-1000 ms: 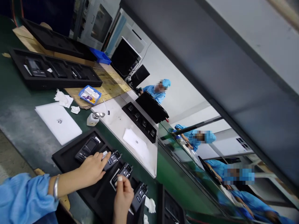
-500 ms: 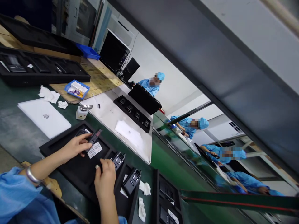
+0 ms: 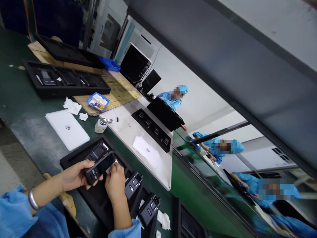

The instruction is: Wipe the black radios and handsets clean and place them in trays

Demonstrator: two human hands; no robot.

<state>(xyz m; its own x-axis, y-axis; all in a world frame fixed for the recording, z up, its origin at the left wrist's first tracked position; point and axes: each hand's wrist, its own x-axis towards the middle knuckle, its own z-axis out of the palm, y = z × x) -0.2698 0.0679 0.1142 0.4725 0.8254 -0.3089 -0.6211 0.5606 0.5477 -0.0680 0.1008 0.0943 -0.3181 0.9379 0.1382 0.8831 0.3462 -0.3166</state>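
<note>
1. The handheld device is raised over the near black foam tray, tilted, with its dark screen side up.
2. The left hand has its grip closed around the lower end of that device, the thumb lying along its edge.
3. The right hand is bent in close at the device's side, fingers curled; whether its grip pinches anything, I cannot tell.
4. A second device lies in the tray just behind, partly covered by the held one.
5. The right hand and forearm cross the tray, hiding some of its slots. Beyond them sit two more devices, with white paper showing beside the nearer one.
6. Crumpled tissues lie just beside the tray's right end, near another dark tray.
7. On the green worktop, past the tray's left end, are a stack of white sheets, a small bottle and more crumpled paper.
8. Farther off stand a small blue basket and a long foam tray holding devices.
9. A white board carries a brush, a white pile and a narrow black tray.
10. Co-workers in blue sit well apart.
</note>
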